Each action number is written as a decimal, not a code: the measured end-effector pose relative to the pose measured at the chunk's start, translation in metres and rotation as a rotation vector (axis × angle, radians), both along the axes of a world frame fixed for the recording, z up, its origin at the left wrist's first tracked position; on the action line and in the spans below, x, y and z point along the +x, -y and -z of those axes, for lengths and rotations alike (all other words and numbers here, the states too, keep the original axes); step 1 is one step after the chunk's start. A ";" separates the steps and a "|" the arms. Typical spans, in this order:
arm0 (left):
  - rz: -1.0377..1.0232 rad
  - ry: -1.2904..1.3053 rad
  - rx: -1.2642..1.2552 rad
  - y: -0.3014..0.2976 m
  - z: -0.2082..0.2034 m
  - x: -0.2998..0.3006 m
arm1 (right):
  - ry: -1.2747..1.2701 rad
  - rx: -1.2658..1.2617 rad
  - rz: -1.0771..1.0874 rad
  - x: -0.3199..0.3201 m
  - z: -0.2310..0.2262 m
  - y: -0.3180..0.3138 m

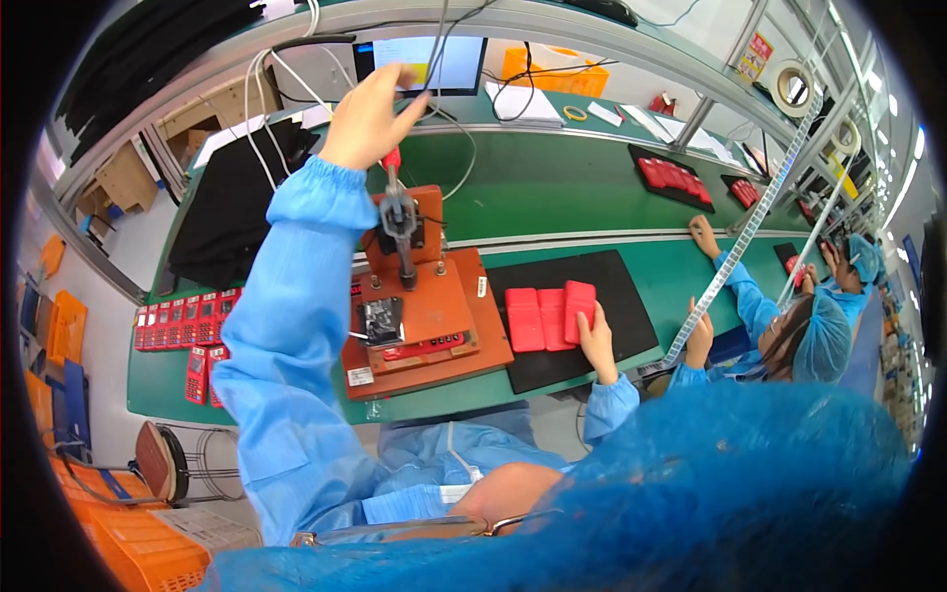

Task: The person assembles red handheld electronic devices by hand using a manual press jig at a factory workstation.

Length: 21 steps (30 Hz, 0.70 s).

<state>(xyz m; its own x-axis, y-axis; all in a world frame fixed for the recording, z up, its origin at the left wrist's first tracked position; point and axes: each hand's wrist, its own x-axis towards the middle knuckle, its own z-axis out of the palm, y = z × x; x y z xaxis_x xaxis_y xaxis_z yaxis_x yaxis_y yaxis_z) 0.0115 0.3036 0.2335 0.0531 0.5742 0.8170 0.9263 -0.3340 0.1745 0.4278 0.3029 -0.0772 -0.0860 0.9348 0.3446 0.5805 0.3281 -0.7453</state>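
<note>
A: The green workbench (pixel 158 380) runs across the room; what lies nearest on it?

B: A black mat (pixel 626 316), with two red cases (pixel 524 321) side by side. Another, the tilted red case (pixel 580 308), overlaps its neighbour, and the right hand (pixel 598 343) has it in a narrow grip.

A: Which step is this, would you say?

B: My reading is work at the clamp, with a case at the ready. Just left of the mat stands an orange fixture (pixel 444 311), a dark flat part (pixel 380 321) lying on it near the foot of the toggle clamp (pixel 400 217). The next move seems to call for a sure grasp on the red handle (pixel 392 158), the other hand steady on its case.

A: How are the arms posed?

B: The right forearm sits low, its hand at the case's lower right edge. The left arm stretches forward past the fixture, the left hand (pixel 370 118) raised by the handle, thumb wide of the blurred fingers, nothing visible between. Whether the palm touches the handle, I can't tell.

A: And farther off?

B: A monitor (pixel 459 64), then an orange crate (pixel 552 69) to its right.
</note>
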 end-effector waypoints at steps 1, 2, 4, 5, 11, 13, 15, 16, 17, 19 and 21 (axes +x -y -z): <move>0.219 0.061 0.023 -0.002 0.015 -0.013 | 0.181 0.180 0.001 0.011 0.013 -0.005; 0.231 0.264 0.016 0.014 0.032 -0.015 | 0.055 -0.001 0.011 0.020 0.009 0.001; 0.016 0.264 0.119 0.070 0.079 -0.035 | -0.179 -0.173 -0.032 0.033 0.011 0.005; -0.134 0.207 0.133 0.109 0.106 -0.053 | -0.233 -0.147 -0.085 0.039 0.017 0.004; -1.236 0.006 -0.788 0.308 0.305 -0.194 | -0.234 -0.254 -0.084 0.091 0.018 -0.013; -1.098 0.051 -0.695 0.325 0.321 -0.199 | 0.034 -0.263 -0.085 0.086 -0.002 -0.022; -1.092 -0.097 -0.657 0.339 0.339 -0.229 | 0.496 -0.135 -0.052 0.078 -0.020 -0.029; -1.133 -0.141 -0.707 0.332 0.338 -0.230 | 0.575 -0.003 -0.028 0.061 -0.042 -0.025; -1.192 -0.212 -0.738 0.332 0.337 -0.227 | 0.653 0.129 -0.005 0.044 -0.062 -0.016; -1.157 0.041 -0.875 0.337 0.327 -0.252 | 0.482 0.205 -0.075 0.010 -0.107 0.005; -0.749 0.623 -0.537 0.353 0.324 -0.258 | 0.222 0.216 -0.290 -0.015 -0.141 0.033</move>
